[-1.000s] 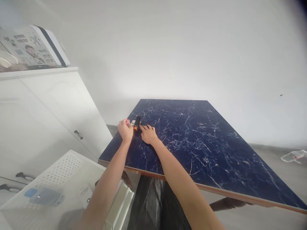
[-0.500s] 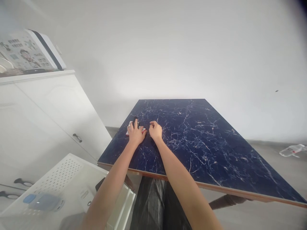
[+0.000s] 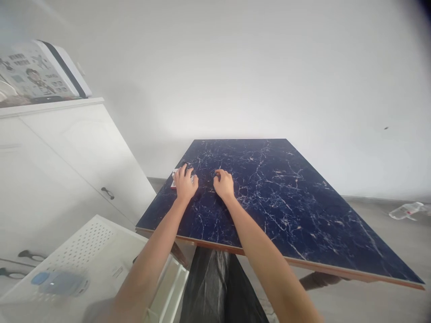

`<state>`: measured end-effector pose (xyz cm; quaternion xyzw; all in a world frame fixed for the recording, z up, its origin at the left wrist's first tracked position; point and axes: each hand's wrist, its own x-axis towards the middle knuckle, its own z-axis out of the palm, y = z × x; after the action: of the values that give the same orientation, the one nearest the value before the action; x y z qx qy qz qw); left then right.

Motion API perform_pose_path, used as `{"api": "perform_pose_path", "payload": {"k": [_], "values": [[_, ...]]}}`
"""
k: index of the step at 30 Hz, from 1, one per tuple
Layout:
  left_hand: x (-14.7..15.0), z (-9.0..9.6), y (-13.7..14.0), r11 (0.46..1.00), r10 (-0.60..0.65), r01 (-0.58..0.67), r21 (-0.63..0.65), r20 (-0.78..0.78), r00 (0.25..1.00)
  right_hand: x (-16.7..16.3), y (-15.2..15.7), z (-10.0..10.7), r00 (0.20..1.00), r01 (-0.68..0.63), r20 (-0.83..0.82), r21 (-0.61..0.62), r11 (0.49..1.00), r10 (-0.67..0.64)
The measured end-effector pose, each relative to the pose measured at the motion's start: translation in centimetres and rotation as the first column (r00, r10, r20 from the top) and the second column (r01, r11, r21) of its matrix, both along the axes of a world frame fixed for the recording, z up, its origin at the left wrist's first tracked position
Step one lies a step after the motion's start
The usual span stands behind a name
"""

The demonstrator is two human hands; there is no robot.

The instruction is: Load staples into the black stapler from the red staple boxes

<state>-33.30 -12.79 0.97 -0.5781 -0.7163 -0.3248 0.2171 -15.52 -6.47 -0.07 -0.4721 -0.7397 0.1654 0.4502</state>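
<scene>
My left hand (image 3: 186,184) lies over a small flat white item with a red edge (image 3: 174,178), its fingers spread and the thumb held apart. A small black thing (image 3: 186,166) shows by the fingertips. Most of the white item is hidden under the hand, so its kind cannot be told. To the right, my right hand (image 3: 224,184) rests on the dark blue marbled table (image 3: 286,202) with its fingers curled towards the thumb. Between thumb and forefinger is a dark spot, too small to name.
At the left stands a white cabinet (image 3: 67,148) with a patterned box (image 3: 43,74) on top. Below it, a bluish clear bottle (image 3: 63,282) lies on a low white perforated surface (image 3: 87,237). A clear plastic bottle (image 3: 406,211) lies on the floor at the right.
My left hand has shifted left, and the white item has moved left with it. My right hand has moved slightly right, so the gap between the hands is wider.
</scene>
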Motion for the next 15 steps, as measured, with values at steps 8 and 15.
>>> {"api": "perform_pose_path", "payload": {"k": [8,15], "values": [[10.1,1.0,4.1,0.903,-0.424,0.427,-0.051,0.065,0.903,14.2,3.8,0.5,0.911,0.274,0.3,0.075,0.959,-0.283],[15.8,-1.9,6.0,0.793,-0.504,0.494,-0.356,0.072,0.861,15.3,3.3,-0.4,0.833,0.035,0.553,-0.024,0.999,-0.016]]}}
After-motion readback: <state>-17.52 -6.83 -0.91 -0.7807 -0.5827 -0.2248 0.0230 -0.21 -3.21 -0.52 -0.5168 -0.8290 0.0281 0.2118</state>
